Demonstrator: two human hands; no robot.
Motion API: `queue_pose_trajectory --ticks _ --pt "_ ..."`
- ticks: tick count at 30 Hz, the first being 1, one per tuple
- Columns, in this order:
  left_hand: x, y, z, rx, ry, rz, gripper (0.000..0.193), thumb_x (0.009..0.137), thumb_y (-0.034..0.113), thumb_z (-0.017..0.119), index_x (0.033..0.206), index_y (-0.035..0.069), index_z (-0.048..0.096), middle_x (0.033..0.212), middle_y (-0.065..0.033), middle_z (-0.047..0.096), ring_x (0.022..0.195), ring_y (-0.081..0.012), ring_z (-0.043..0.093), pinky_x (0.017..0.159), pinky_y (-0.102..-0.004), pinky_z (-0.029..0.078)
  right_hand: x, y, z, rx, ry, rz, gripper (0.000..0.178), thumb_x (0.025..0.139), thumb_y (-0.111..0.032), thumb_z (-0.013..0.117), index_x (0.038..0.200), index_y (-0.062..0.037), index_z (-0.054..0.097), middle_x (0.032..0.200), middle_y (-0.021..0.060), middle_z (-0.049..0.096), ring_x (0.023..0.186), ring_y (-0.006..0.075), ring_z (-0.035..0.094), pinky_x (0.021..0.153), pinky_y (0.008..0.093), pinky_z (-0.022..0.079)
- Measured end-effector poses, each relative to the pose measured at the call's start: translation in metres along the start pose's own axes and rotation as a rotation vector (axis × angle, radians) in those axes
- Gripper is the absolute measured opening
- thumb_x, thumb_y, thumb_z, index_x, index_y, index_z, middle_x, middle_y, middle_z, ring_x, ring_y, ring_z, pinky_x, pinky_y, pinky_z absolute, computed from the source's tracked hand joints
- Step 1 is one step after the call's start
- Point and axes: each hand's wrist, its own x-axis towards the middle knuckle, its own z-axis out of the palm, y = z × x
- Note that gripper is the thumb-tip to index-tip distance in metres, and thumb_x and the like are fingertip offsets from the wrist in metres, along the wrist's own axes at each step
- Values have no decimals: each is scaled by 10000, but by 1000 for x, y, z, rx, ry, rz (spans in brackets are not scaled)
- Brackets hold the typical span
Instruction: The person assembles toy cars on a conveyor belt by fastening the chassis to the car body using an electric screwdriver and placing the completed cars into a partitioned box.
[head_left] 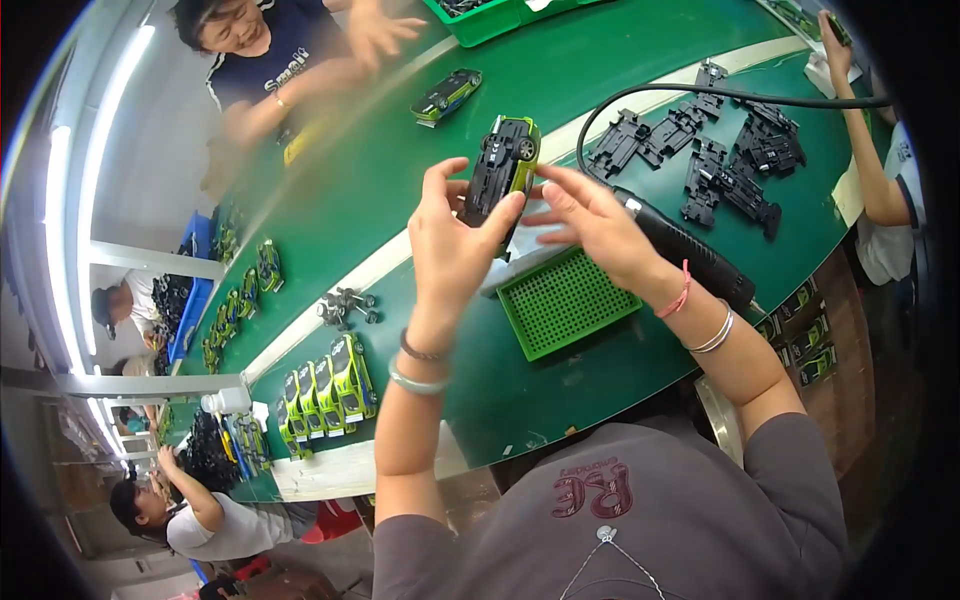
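My left hand (450, 235) grips a toy car (497, 165) with its black underside turned up and its yellow-green body showing along the right edge. Close beside the car is my right hand (600, 225), its fingers stretched out and apart; whether a fingertip touches the car I cannot tell. Beneath my hands stands a green perforated basket (565, 305). A black power screwdriver (685, 245) with a cable lies just past my right hand. Several black car chassis plates (700, 140) are spread at the far right.
Several yellow-green car bodies (325, 390) line up at the left, near wheel-and-axle sets (348, 307). Another toy car (447, 95) lies farther off on the green table (420, 150). A green crate (490, 25) is at the far edge. Co-workers sit across and on both sides.
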Motion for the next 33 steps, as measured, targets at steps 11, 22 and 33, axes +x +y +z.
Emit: queue_pose_trajectory --ticks 11,22,33 --pt "-13 6 -22 -47 -58 102 295 812 74 636 1088 1 561 931 -125 635 874 -213 623 697 -300 517 10 -10 -16 157 -186 164 440 988 -327 385 1344 -68 394 1156 54 578 937 140 601 781 335 516" --pt "-12 3 -41 154 -384 356 855 612 117 781 1359 72 368 1426 -188 297 1330 -369 270 1056 -462 296 10 -10 -24 184 -378 417 409 967 -357 396 1172 -24 516 909 106 662 674 177 666 508 331 566" --pt "-1 -21 -30 108 -444 264 549 551 194 841 985 -2 570 921 -122 600 845 -258 592 751 -333 482 11 -26 -23 -248 -134 262 450 967 -395 416 1108 -17 616 913 60 642 787 101 599 658 234 499"
